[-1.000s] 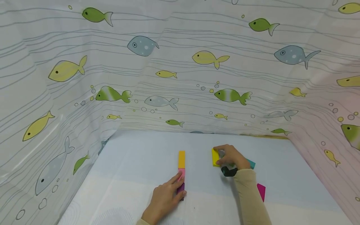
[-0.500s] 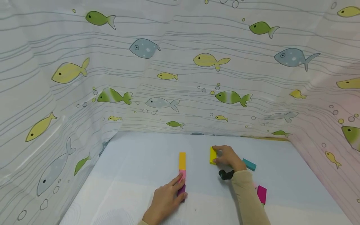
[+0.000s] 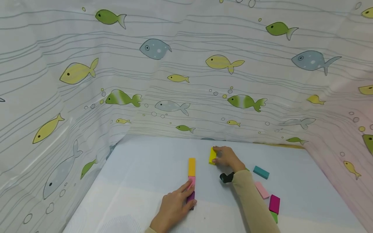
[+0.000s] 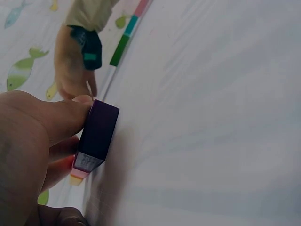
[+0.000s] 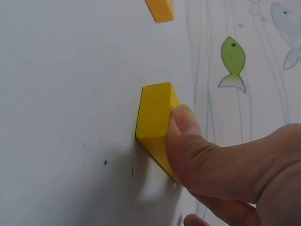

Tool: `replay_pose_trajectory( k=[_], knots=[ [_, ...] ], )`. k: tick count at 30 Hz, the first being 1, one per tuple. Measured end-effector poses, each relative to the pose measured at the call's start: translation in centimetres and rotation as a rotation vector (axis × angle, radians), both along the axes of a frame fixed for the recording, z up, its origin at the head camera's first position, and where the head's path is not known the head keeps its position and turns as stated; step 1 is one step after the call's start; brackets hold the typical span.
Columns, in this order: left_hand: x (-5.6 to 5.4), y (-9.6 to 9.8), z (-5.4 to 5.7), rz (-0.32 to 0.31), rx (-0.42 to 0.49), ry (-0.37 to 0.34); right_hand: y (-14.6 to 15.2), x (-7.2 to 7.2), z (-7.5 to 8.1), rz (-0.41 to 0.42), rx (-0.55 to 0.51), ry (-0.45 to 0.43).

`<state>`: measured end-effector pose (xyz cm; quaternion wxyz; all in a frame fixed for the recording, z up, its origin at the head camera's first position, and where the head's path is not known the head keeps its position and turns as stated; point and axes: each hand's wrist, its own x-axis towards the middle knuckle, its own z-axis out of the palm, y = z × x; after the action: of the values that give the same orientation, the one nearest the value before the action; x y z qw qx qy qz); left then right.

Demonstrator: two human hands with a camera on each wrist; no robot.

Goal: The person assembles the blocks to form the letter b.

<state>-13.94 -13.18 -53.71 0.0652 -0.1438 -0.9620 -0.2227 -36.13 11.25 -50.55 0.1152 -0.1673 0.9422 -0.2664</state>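
One yellow block [image 5: 154, 111] is pinched between the right hand's [image 3: 228, 157] thumb and fingers. At 8 o'clock from it, well clear, an orange block [image 3: 191, 167], a pink block [image 3: 193, 178] and a purple block [image 4: 99, 129] form a line running from 12 to 6 o'clock. The left hand [image 3: 173, 206] rests on the pink and purple pair; whether it grips them I cannot tell. Around 4 o'clock from the yellow piece lie teal [image 3: 261, 172], light pink [image 3: 262, 190] and magenta [image 3: 274, 204] blocks, with a green one [image 3: 274, 217] just beside the magenta.
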Motion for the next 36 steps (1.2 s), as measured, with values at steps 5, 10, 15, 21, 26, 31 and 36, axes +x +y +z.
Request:
replay_pose_trajectory(
  k=[5, 10, 15, 21, 26, 31, 36],
  knots=[
    [0.0, 0.1, 0.1, 0.003, -0.007, 0.003, -1.4, -0.6, 0.4, -0.023, 0.019, -0.026],
    [0.0, 0.1, 0.3, 0.012, -0.01, -0.031, -2.6, -1.2, 0.5, -0.037, 0.031, -0.039],
    [0.0, 0.0, 0.3, 0.02, -0.018, -0.07, -3.7, -1.9, 0.4, -0.016, 0.032, -0.047],
    [-0.1, 0.1, 0.3, 0.025, -0.022, -0.096, -5.0, -2.5, 0.4, 0.022, 0.037, -0.028],
    [-0.3, 0.2, 0.5, 0.033, -0.031, -0.118, -6.0, -2.8, 0.6, 0.036, 0.039, -0.022],
    [-0.4, 0.2, 0.5, 0.032, -0.032, -0.126, -6.7, -3.2, 0.3, 0.056, 0.04, -0.015],
    [-0.2, 0.1, 0.4, 0.023, -0.035, -0.103, -7.2, -3.5, 0.0, 0.099, 0.019, -0.013]
  ],
)
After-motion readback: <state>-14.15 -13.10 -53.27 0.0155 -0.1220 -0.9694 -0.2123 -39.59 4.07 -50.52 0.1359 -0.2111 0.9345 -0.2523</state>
